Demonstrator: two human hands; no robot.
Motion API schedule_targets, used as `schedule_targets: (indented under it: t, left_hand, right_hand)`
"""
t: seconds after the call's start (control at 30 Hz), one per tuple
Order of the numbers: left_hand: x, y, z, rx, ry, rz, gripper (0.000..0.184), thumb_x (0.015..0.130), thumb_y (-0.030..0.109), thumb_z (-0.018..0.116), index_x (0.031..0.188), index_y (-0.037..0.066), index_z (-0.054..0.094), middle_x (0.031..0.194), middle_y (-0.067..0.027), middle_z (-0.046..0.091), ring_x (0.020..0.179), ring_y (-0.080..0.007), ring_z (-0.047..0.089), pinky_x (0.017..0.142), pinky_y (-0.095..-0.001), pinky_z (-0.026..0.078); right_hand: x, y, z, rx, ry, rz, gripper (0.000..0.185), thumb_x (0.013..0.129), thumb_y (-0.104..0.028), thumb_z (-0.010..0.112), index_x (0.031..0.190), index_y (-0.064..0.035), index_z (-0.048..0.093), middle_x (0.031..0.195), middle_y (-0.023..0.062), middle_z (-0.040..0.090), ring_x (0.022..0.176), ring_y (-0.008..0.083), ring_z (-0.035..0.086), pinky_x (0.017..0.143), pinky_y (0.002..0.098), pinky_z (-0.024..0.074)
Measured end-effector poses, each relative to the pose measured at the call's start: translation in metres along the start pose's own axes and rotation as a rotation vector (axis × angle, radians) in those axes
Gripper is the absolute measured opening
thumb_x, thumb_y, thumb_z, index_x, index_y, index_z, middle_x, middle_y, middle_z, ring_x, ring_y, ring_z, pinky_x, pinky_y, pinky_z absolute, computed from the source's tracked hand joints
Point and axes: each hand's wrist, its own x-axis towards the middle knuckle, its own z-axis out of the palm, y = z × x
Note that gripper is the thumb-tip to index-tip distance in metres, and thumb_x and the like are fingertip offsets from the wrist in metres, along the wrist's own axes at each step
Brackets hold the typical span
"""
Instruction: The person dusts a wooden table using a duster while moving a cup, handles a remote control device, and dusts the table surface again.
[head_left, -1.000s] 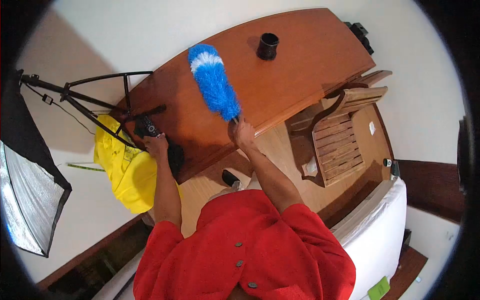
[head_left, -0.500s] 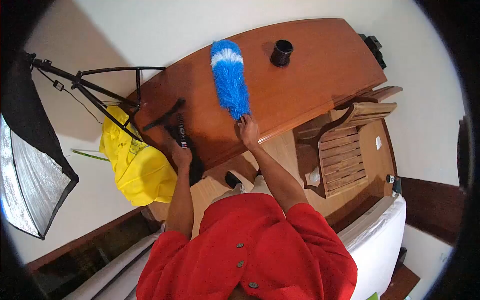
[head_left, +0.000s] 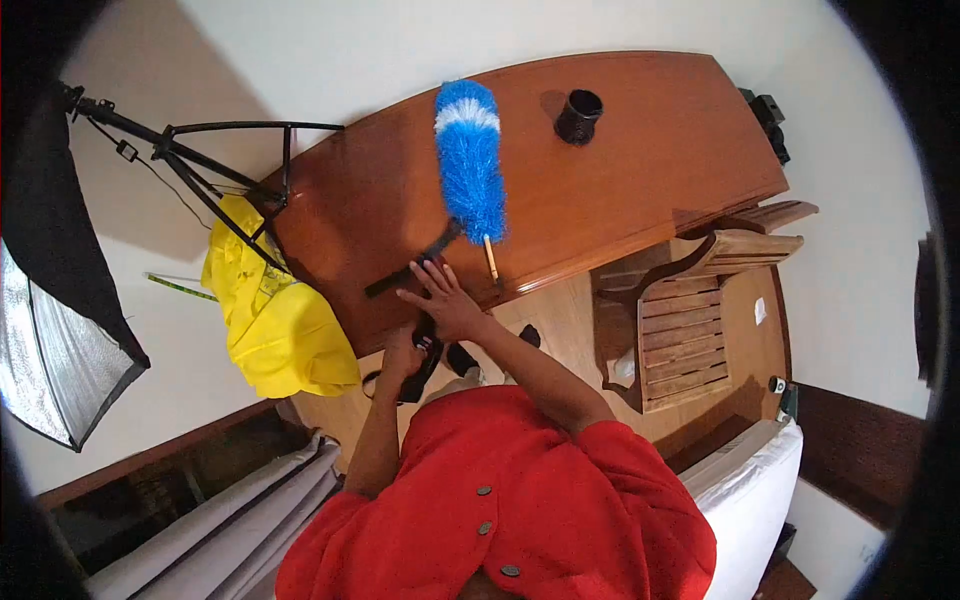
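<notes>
My left hand is closed round a black strapped item at the table's front edge; part of it hangs below the edge with a loop to its left. Its exact kind is not clear. A wide black strap runs from it across the tabletop. Over this strap lies my right hand, fingers spread, seemingly touching it. Just beyond rests a blue and white feather duster, its pale handle pointing toward me and free of both hands.
The brown wooden table carries a black cup. A yellow cloth hangs at the left near a black metal stand with a softbox. A slatted wooden chair stands at the right.
My right hand has left the duster's handle and moved left onto the black strap, fingers spreading. My left hand has shifted right and toward me with the black item. The strap has swung rightward.
</notes>
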Motion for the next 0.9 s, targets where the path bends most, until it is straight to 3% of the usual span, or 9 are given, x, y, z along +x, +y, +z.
schedule_targets:
  t: [0.03,0.13,0.23,0.33,0.43,0.57,0.67,0.77,0.9]
  left_hand:
    - [-0.002,-0.002,-0.002,0.010,-0.045,0.054,0.059,0.074,-0.003,0.073,0.130,0.001,0.057,0.124,-0.0243,0.063,0.116,-0.0425,0.060,0.102,-0.0485,0.047]
    - [-0.007,-0.009,-0.005,0.064,-0.096,0.143,0.056,0.071,-0.006,0.072,0.126,0.002,0.062,0.124,-0.0225,0.064,0.117,-0.0416,0.059,0.101,-0.0477,0.047]
    - [-0.007,-0.012,-0.014,0.051,-0.042,0.176,0.053,0.070,-0.006,0.072,0.121,0.002,0.063,0.121,-0.0209,0.064,0.113,-0.0418,0.059,0.097,-0.0482,0.048]
    - [-0.005,-0.008,-0.032,0.070,-0.025,0.175,0.041,0.075,-0.005,0.066,0.115,0.004,0.064,0.115,-0.0178,0.064,0.109,-0.0393,0.060,0.093,-0.0485,0.048]
    - [-0.003,0.000,-0.038,0.129,0.041,0.225,0.033,0.078,-0.003,0.065,0.110,0.006,0.062,0.112,-0.0155,0.064,0.108,-0.0374,0.060,0.094,-0.0485,0.045]
    - [0.005,0.012,-0.041,0.123,0.077,0.298,0.036,0.077,-0.004,0.067,0.110,0.006,0.059,0.111,-0.0146,0.063,0.110,-0.0357,0.058,0.097,-0.0486,0.041]
    - [0.014,0.026,-0.039,0.092,-0.047,0.204,0.036,0.076,-0.005,0.068,0.109,0.007,0.058,0.116,-0.0141,0.062,0.113,-0.0353,0.057,0.097,-0.0481,0.042]
    - [0.019,0.019,-0.021,0.142,-0.065,0.204,0.048,0.077,-0.001,0.072,0.122,0.009,0.057,0.130,-0.0148,0.056,0.123,-0.0349,0.052,0.103,-0.0475,0.039]
    - [0.014,0.036,-0.026,0.244,-0.042,0.104,0.070,0.078,0.013,0.081,0.141,0.012,0.049,0.149,-0.0169,0.039,0.140,-0.0367,0.034,0.112,-0.0520,0.029]
  right_hand:
    - [0.004,0.000,0.008,-0.156,-0.159,-0.019,0.095,0.062,-0.034,0.090,0.148,-0.0226,0.051,0.163,0.0240,0.023,0.153,0.0419,0.014,0.124,0.0612,0.0038]
    - [0.009,-0.014,0.020,-0.371,-0.541,-0.024,0.084,0.073,-0.032,0.084,0.148,-0.0205,0.050,0.162,0.0235,0.025,0.152,0.0425,0.016,0.122,0.0642,0.0107]
    - [0.002,-0.017,0.048,-0.286,-0.415,0.049,0.063,0.081,-0.024,0.075,0.140,-0.0137,0.055,0.153,0.0233,0.039,0.147,0.0417,0.027,0.116,0.0609,0.0277]
    - [-0.006,-0.015,0.060,0.000,-0.289,0.114,0.047,0.081,-0.010,0.068,0.127,-0.0083,0.059,0.134,0.0208,0.056,0.134,0.0389,0.045,0.105,0.0531,0.0420]
    - [-0.011,-0.019,0.059,0.221,-0.132,0.216,0.045,0.076,-0.004,0.068,0.120,-0.0051,0.059,0.114,0.0191,0.065,0.114,0.0386,0.059,0.094,0.0487,0.0484]
    - [-0.014,-0.018,0.038,0.329,-0.167,0.373,0.046,0.074,-0.003,0.070,0.119,-0.0037,0.061,0.108,0.0215,0.068,0.103,0.0412,0.065,0.089,0.0511,0.0511]
    - [-0.020,-0.013,0.029,0.337,-0.219,0.430,0.042,0.074,-0.006,0.072,0.115,-0.0048,0.064,0.109,0.0220,0.069,0.101,0.0417,0.066,0.086,0.0517,0.0522]
    - [-0.032,-0.012,0.023,0.311,-0.231,0.438,0.040,0.075,-0.006,0.071,0.114,-0.0042,0.066,0.107,0.0228,0.070,0.100,0.0422,0.067,0.086,0.0515,0.0531]
    - [-0.049,-0.015,0.008,0.267,-0.160,0.409,0.042,0.075,-0.003,0.067,0.117,0.0005,0.063,0.101,0.0243,0.070,0.098,0.0437,0.067,0.086,0.0519,0.0538]
